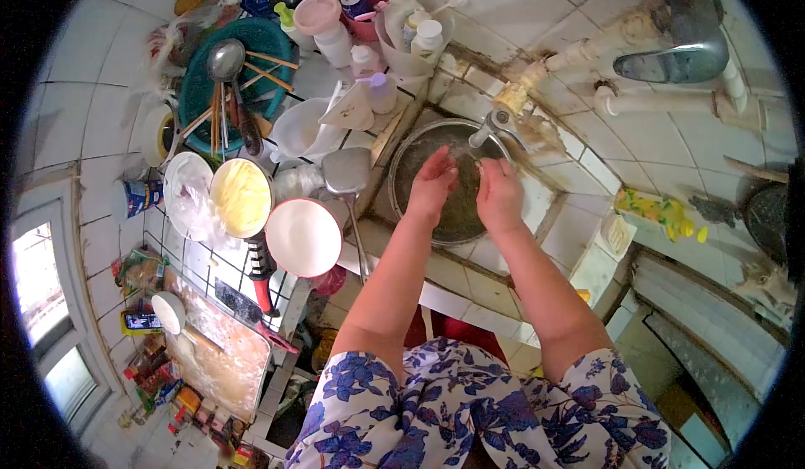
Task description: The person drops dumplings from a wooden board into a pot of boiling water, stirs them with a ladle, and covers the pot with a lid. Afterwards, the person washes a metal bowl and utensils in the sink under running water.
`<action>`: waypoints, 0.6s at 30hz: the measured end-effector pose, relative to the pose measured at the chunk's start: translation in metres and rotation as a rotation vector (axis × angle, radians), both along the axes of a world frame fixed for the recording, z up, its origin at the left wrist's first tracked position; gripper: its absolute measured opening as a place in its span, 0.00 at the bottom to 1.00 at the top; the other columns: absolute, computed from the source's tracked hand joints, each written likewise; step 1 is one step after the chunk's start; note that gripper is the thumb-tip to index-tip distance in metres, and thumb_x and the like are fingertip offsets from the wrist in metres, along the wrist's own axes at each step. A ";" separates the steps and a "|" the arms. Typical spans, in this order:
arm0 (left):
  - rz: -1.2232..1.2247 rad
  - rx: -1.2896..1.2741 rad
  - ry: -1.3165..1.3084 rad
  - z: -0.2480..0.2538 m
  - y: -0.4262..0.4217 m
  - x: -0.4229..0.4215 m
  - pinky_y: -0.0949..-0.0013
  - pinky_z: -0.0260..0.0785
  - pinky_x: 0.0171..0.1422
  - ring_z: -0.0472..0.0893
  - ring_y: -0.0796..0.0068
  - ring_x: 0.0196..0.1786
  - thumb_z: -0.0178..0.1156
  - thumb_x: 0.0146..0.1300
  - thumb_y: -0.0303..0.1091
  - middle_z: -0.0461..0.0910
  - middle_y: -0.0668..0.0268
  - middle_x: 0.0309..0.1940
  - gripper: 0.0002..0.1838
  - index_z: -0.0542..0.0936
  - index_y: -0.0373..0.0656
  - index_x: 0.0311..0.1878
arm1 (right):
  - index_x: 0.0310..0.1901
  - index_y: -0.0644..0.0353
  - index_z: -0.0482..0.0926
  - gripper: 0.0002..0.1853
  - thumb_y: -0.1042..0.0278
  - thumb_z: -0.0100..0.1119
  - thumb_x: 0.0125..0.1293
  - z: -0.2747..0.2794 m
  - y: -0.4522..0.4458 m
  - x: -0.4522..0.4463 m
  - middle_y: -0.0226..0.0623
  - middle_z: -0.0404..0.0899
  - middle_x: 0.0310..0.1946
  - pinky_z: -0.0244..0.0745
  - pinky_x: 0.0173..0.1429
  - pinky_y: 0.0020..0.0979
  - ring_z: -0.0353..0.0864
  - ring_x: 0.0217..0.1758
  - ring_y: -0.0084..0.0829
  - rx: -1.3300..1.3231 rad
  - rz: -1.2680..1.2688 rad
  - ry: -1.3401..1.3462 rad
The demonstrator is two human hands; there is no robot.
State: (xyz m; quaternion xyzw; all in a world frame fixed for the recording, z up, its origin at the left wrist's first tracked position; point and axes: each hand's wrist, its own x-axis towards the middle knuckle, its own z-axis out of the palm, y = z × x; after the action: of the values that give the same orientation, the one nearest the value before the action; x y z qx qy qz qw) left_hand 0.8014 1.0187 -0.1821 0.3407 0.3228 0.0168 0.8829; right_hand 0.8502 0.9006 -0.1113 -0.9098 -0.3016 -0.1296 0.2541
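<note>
Both my hands are over a round metal basin that sits in the tiled sink, below a metal tap. My left hand (pixel 433 185) is at the left side of the basin (pixel 400 205), its fingers raised close to the tap (pixel 495 127). On the right, my right hand (pixel 501 192) has its fingers curled, just under the tap's spout. A small gap separates the two hands. Nothing can be made out in either palm. Dark, murky contents show in the basin between my wrists.
Left of the sink are a spatula (pixel 346 171), a white bowl (pixel 303 237), a bowl with yellow contents (pixel 241 198), and a teal basin (pixel 194 91) with utensils. Bottles (pixel 334 45) stand behind. A floured board (pixel 220 343) lies lower left. Pipes (pixel 662 102) run along the right wall.
</note>
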 end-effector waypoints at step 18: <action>0.049 -0.110 0.017 -0.026 -0.002 -0.040 0.66 0.71 0.52 0.78 0.74 0.45 0.57 0.65 0.33 0.80 0.66 0.45 0.17 0.73 0.42 0.56 | 0.43 0.63 0.76 0.08 0.72 0.50 0.66 0.019 -0.024 -0.046 0.47 0.80 0.40 0.74 0.45 0.42 0.79 0.41 0.49 0.133 0.151 0.499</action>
State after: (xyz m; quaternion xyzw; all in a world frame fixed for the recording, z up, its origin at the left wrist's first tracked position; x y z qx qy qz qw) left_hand 0.7611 1.0164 -0.2080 0.2840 0.3390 0.0176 0.8967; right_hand 0.8046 0.8769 -0.0927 -0.8698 -0.2874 0.0984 0.3888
